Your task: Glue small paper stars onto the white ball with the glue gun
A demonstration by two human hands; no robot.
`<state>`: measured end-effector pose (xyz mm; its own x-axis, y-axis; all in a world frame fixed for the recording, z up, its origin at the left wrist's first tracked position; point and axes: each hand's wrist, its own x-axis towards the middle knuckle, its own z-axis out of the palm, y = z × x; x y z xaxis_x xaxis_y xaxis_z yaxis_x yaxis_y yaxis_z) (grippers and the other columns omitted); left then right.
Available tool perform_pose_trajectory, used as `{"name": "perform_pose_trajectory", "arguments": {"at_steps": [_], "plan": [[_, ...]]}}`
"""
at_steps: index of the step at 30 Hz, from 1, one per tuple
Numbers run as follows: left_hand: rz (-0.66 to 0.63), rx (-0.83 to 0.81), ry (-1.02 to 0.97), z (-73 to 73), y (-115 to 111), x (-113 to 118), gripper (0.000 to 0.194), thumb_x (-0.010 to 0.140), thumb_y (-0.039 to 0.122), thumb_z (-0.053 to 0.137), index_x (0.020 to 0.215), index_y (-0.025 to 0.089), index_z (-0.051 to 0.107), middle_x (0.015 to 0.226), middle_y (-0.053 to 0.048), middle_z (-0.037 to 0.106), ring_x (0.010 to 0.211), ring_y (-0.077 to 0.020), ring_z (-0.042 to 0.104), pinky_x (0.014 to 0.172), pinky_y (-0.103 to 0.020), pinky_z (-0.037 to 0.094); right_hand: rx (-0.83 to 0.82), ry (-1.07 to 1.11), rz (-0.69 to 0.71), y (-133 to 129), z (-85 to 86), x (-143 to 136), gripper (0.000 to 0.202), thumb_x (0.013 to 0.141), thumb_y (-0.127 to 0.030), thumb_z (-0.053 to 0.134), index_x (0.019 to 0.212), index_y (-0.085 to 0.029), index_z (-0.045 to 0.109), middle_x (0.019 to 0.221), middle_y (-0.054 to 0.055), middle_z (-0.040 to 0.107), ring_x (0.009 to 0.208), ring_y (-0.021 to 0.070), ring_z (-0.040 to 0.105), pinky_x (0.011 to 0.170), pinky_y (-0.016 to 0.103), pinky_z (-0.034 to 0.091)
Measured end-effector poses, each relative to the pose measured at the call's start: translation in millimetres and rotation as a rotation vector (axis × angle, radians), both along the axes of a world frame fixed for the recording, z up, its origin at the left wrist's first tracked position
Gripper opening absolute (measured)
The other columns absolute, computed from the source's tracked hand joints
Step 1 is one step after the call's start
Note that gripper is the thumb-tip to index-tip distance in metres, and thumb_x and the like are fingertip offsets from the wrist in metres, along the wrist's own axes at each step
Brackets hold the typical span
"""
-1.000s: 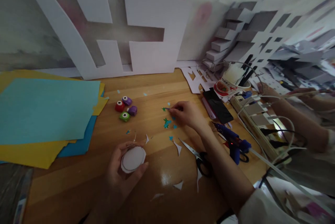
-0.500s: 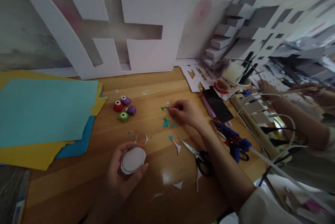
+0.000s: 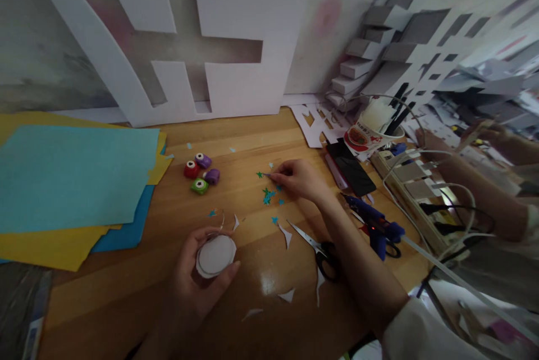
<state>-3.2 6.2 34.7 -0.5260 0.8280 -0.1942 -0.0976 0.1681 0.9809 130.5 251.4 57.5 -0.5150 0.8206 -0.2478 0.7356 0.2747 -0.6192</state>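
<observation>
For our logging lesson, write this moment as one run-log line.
left hand: grip on disc | right hand: fingertips at green star | scissors: on table

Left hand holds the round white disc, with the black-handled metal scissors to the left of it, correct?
Wrong side: the head view shows the black-handled metal scissors right of the round white disc, which the left hand does hold.

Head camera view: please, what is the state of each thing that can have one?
Scissors: blades shut or nearly so, unheld
Glue gun: lying down, red light lit
Power strip: plugs inserted
Printed cup: upright, holding dark items
Coloured sheets: stacked unevenly
White disc: held in left hand
Right hand: fingertips pinched on thin item
</observation>
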Motion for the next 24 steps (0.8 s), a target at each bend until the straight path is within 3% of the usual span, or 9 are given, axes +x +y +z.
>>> {"name": "perform_pose_trajectory", "arguments": {"at_steps": [11, 24], "plan": [[-0.004, 0.013, 0.027, -2.1, 0, 0, 0.042, 0.073, 0.031, 0.076, 0.107, 0.023, 0.053, 0.106, -0.006, 0.066, 0.092, -0.0194, 0.065, 0.076, -0.03, 0.055, -0.042, 0.035, 0.001, 1, -1.4, 1, 0.021, 0.086, -0.034, 0.068, 0.077, -0.016, 0.072, 0.069, 0.004, 0.072, 0.06, 0.0139, 0.058, 0.053, 0.025, 0.036], [-0.008, -0.001, 0.021, 0.2, 0, 0, 0.041, 0.074, 0.032, 0.075, 0.108, 0.024, 0.053, 0.108, -0.005, 0.066, 0.092, -0.0196, 0.066, 0.077, -0.032, 0.056, 0.115, -0.035, 0.064, -10, 3.0, -8, 0.013, 0.085, -0.025, 0.067, 0.076, -0.018, 0.071, 0.073, 0.004, 0.071, 0.066, 0.0153, 0.059, 0.06, 0.026, 0.037]]}}
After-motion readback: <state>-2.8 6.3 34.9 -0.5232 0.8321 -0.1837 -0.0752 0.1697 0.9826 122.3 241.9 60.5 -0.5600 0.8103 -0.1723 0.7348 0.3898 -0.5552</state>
